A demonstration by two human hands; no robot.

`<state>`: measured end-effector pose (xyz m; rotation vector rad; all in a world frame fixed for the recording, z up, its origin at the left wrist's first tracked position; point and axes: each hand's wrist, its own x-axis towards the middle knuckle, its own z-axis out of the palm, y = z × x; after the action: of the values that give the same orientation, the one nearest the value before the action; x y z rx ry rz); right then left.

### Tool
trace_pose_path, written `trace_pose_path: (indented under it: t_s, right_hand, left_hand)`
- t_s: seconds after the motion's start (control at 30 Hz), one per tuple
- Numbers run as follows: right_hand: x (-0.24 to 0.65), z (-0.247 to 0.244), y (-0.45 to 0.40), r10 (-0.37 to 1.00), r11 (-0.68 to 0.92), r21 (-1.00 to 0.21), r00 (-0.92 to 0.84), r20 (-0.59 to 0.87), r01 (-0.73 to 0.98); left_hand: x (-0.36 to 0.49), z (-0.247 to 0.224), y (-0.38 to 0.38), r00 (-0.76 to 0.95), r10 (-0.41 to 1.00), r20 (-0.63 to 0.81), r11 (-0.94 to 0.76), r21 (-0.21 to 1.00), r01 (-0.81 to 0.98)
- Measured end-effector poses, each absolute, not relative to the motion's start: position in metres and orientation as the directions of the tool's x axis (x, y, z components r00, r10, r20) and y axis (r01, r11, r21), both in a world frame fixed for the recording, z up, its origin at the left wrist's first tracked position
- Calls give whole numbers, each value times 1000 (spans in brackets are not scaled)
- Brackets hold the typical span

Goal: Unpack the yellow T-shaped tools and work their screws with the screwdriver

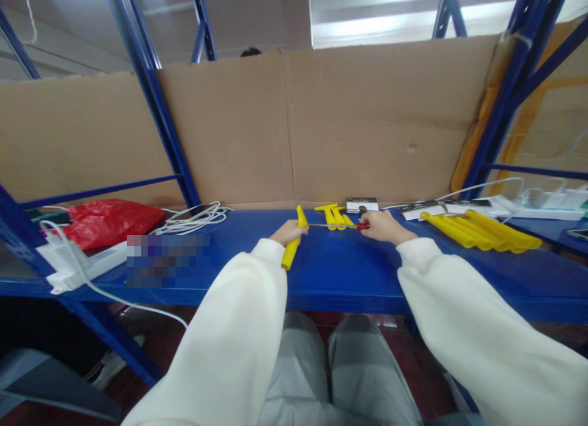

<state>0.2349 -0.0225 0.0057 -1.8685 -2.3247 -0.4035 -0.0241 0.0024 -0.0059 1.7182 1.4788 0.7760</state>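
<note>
My left hand (286, 231) is closed around a yellow T-shaped piece with a tube-like handle (289, 256), held slanted above the blue shelf top. In my right hand (384, 226) is a screwdriver (362, 226) with a red handle. Its thin shaft points left, and the tip meets or nearly meets the upper part of the yellow piece; the exact contact is too small to tell. Behind the shaft lie several similar yellow pieces (329, 218). A small black-and-white box (362, 204) sits just behind my right hand.
Several yellow tubes (482, 230) lie at the right, near flat white boxes (421, 209) and a power strip (563, 213). At left are a red plastic bag (113, 223), coiled white cable (202, 218) and a plugged-in power strip (108, 261). A cardboard panel (367, 126) closes the back.
</note>
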Motion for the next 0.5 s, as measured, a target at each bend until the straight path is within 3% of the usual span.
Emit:
trace_pose_path:
  t_s: [0.23, 0.5]
  right_hand:
    - [234, 7, -26, 918, 196, 158, -238, 316, 968]
    - [236, 4, -24, 921, 201, 115, -227, 318, 973]
  left_hand:
    - [-26, -10, 8, 162, 987, -17, -75, 834, 547]
    - [-26, -9, 9, 162, 987, -15, -80, 825, 560]
